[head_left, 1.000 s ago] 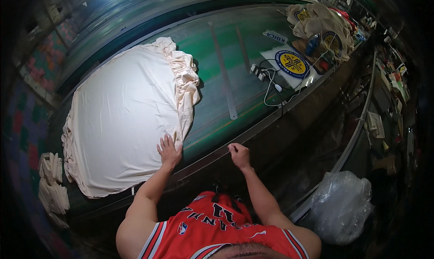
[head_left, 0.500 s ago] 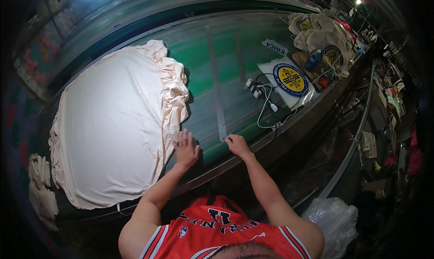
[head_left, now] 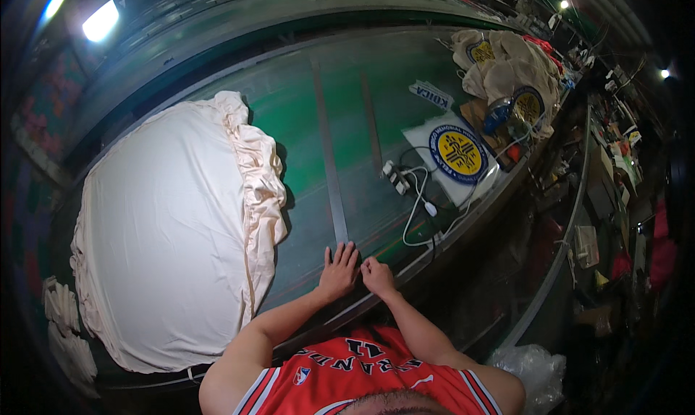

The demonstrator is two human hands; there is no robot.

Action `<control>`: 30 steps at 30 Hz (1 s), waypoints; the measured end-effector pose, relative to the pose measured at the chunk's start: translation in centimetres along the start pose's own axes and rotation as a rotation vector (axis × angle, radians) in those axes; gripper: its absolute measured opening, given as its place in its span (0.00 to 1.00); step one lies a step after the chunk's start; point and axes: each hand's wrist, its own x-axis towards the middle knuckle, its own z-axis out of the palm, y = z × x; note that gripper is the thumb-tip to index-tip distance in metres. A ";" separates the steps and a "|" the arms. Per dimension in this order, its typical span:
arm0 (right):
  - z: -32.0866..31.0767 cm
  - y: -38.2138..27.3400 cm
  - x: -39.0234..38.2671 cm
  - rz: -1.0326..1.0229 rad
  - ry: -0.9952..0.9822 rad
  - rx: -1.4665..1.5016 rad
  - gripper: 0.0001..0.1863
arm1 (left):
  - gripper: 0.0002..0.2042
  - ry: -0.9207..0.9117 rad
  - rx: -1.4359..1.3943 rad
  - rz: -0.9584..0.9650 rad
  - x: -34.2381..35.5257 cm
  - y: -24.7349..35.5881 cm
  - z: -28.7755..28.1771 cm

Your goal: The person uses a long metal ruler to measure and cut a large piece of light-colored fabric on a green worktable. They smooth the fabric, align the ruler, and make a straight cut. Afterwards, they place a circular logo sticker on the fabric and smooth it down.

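Red shirt (head_left: pixel 340 377) nearest; then my right hand (head_left: pixel 378 277), fingers curled, can't tell if gripping; my left hand (head_left: pixel 338 275), fingers slightly apart, at the near end of the metal strip (head_left: pixel 334 191) on the green table (head_left: pixel 346 111). Probably best: light touch, strip straight, clear of pale cloth (head_left: pixel 166 234) leftward.

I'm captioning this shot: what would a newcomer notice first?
Likely the big cream cloth, bunched along its right edge, covering the left part of the green table. Then a round yellow-and-blue emblem right of centre. Near the middle, the left hand lies at the near end of a long strip, beside the curled right hand.
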 end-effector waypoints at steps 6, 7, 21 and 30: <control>-0.1 1.0 0.9 0.177 -0.162 0.216 0.10 | 0.27 0.011 0.026 -0.023 0.3 0.4 -0.1; -0.5 1.3 1.2 0.197 -0.260 0.267 0.10 | 0.28 -0.014 0.020 -0.036 0.3 0.5 0.0; -19.6 8.5 14.5 0.104 -0.269 0.734 0.12 | 0.19 0.215 -0.072 -0.290 13.6 7.5 4.8; -28.7 20.4 19.0 0.081 0.015 0.397 0.10 | 0.21 0.303 -0.165 -0.216 27.0 13.5 8.2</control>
